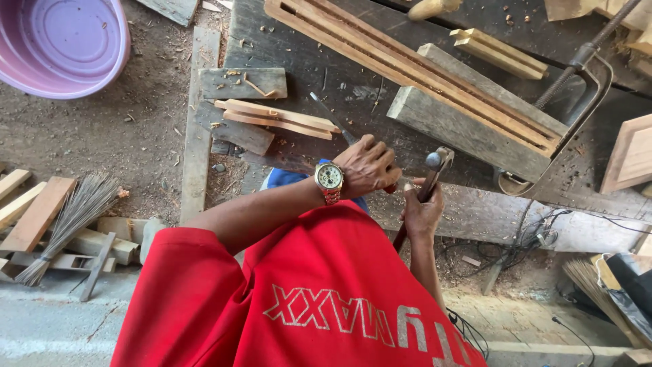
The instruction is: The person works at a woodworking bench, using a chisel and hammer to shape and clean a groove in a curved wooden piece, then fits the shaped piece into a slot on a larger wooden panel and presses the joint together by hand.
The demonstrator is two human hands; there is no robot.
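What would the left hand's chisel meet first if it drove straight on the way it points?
Likely the dark workbench top: the left hand aims the chisel up-left, its tip near the loose wood strips. Depth is unclear.

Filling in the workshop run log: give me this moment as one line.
left hand: grips chisel | right hand: holds hammer | bench: clamped wooden frame

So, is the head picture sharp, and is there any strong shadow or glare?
Head view: even, soft daylight, no hard shadows; slight glare on the wristwatch and the hammer head; the left hand and right hand look sharp; the edges bend slightly, as by a wide lens.
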